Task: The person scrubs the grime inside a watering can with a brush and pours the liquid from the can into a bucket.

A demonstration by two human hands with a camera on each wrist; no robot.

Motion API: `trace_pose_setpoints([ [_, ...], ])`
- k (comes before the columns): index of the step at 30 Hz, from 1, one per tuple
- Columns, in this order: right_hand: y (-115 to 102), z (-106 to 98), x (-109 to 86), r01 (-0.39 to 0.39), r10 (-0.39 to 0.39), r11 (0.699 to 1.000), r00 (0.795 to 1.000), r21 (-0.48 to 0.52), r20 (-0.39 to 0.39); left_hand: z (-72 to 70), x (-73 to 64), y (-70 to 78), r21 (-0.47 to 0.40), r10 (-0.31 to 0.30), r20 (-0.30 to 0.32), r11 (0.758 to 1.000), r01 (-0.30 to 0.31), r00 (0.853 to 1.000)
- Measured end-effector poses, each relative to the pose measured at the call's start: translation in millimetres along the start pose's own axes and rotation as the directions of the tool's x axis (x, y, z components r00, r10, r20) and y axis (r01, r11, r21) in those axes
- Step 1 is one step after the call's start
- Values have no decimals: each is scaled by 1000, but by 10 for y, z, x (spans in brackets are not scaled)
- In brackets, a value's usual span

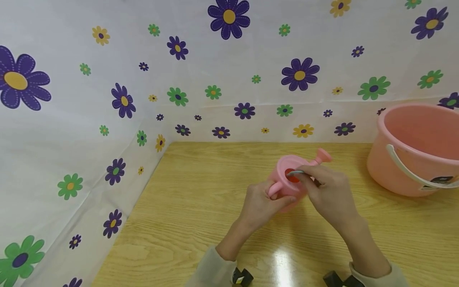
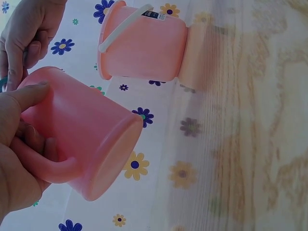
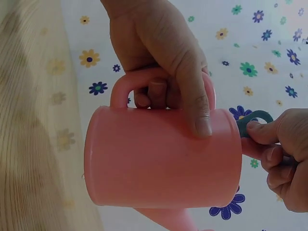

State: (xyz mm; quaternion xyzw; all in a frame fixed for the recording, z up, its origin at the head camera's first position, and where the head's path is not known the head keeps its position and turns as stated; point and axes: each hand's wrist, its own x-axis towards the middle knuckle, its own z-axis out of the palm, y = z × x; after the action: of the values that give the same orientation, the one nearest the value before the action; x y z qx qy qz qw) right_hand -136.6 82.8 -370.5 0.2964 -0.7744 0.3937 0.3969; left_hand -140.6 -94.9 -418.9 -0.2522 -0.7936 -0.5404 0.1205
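A pink toy watering can (image 3: 163, 159) is held off the table, its spout with a flared end (image 1: 323, 155) pointing away to the right. My left hand (image 1: 259, 203) grips its handle (image 2: 45, 163), the fingers curled through the loop and the thumb lying on the can's side. Between thumb and fingers, my right hand (image 1: 331, 195) pinches a slim teal thing with a looped end (image 3: 244, 126) at the can's round top opening. Its far part is hidden inside the can, so I cannot tell its kind.
A large pink bucket (image 1: 401, 167) with a white handle (image 1: 405, 169) stands on the wooden table (image 1: 193, 191) at the right. White flower-printed sheeting (image 1: 201, 67) covers the back and left sides.
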Motion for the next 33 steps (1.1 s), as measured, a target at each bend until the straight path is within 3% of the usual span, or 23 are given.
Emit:
trace_pose_setpoints([
  [12, -102, -157, 52, -91, 95, 986, 995, 139, -24, 0, 14, 24, 12, -2, 5, 1000, 2, 1000],
  [16, -104, -168, 57, -91, 95, 987, 995, 135, -23, 1, 14, 30, 26, -1, 0, 1000, 1, 1000],
  [27, -1, 13, -25, -132, 125, 986, 989, 102, 74, 1, 0, 13, 25, -4, 1, 1000, 4, 1000],
  [33, -38, -83, 10, -115, 113, 986, 993, 118, 23, 2, 10, 11, 21, -8, 15, 1000, 7, 1000],
])
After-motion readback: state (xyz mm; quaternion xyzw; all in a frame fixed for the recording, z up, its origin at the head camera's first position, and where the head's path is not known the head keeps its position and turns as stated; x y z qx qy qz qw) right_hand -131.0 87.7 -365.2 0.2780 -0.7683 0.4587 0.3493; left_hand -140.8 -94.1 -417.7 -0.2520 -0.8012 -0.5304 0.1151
